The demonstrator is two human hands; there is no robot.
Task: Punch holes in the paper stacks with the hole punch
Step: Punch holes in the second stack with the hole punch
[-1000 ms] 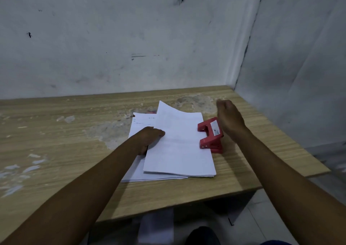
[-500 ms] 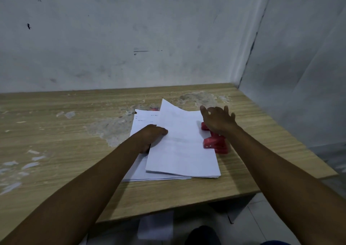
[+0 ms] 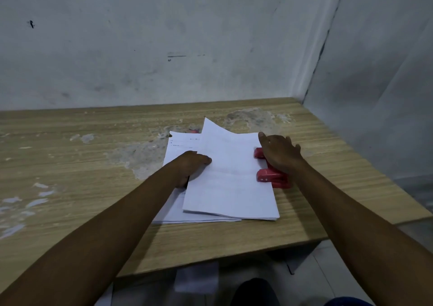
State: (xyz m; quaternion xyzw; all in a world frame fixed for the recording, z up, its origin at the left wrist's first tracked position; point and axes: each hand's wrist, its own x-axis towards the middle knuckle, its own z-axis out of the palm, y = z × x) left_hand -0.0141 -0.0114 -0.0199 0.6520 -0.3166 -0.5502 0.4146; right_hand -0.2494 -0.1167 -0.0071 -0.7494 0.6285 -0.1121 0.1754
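Note:
A white paper stack (image 3: 230, 177) lies askew on a second, lower paper stack (image 3: 180, 141) near the table's front edge. My left hand (image 3: 191, 165) grips the upper stack's left edge, thumb on top and fingers tucked beneath. The red hole punch (image 3: 269, 175) sits at the upper stack's right edge, its jaws over the paper margin. My right hand (image 3: 280, 152) lies palm-down on the punch's lever with fingers spread, hiding most of its top.
The worn wooden table (image 3: 93, 165) stands in a corner, walls close behind and to the right. A small red object (image 3: 194, 131) peeks out behind the papers. The table's front edge (image 3: 210, 256) is near; a sheet lies on the floor (image 3: 196, 280) below.
My right hand went from beside the punch onto its top and now presses flat on the lever. My left hand kept its hold on the upper stack.

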